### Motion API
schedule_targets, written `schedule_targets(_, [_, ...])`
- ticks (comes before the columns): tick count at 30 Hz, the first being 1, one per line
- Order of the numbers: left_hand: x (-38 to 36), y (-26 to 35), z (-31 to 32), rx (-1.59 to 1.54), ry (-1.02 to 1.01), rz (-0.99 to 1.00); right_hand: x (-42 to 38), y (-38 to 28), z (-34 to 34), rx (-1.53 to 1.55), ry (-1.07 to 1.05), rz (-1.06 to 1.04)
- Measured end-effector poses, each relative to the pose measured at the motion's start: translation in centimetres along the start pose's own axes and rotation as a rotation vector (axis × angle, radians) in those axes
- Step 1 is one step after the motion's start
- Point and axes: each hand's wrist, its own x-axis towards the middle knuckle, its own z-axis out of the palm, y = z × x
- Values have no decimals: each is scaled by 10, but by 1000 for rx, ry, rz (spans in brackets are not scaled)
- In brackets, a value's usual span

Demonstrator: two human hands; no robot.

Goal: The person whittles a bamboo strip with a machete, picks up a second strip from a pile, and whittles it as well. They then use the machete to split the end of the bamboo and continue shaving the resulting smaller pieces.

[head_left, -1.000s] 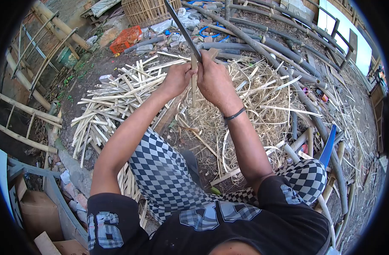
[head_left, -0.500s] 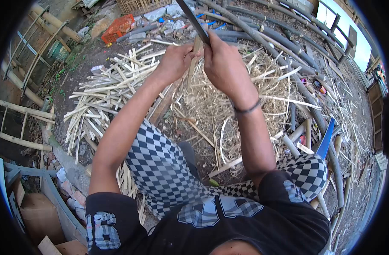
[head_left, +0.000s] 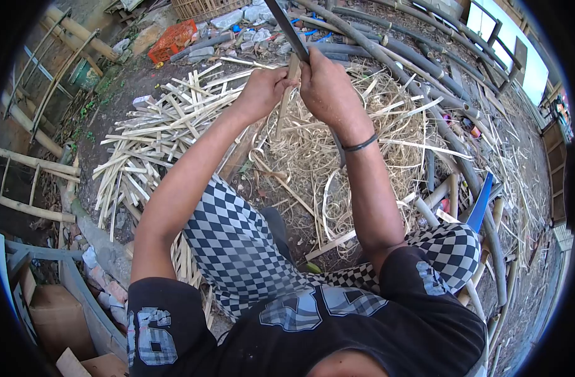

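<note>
My left hand [head_left: 261, 94] is closed on a flat bamboo strip [head_left: 283, 113], which slants down from between my hands. Right beside it, my right hand [head_left: 331, 91] grips a long dark blade [head_left: 286, 28] that reaches up past the top of the view. Blade and strip meet or cross near my right fingers. Below my hands lies a heap of thin curled shavings [head_left: 300, 151]. Cut bamboo strips [head_left: 168, 122] are piled to the left of it.
An orange crate [head_left: 173, 41] lies at the upper left, near a woven basket [head_left: 206, 7]. Long poles [head_left: 425, 69] run across the upper right. A blue object [head_left: 481, 204] stands by my right knee. Cardboard boxes [head_left: 61, 317] sit at the lower left.
The bamboo strip between my hands now shows more of its length and its top sits beside the blade. My right wrist has shifted slightly up and left.
</note>
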Motion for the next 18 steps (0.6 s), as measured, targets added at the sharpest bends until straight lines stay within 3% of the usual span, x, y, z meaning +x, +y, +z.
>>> schedule_targets(2, [1,9,-9,82,-59,-51,-2,-5,-8,2,-43,22])
schedule_targets(4, [2,11,-13,90,66,107,-4,-11,-8,-56,61,-46])
schedule_targets(8, [0,-10,-3,60,16,-50,3,14,23,-40,30,-69])
schedule_targets(10, [5,-10,-2,49,74,77,10,15,15,-45,-47,-39])
schedule_targets(12, [2,-10,-1,19,-6,-5,7,15,13,-130,-84,22])
schedule_targets(18, [2,-23,0,-8,-57,-63,5,16,16,-143,-78,-57])
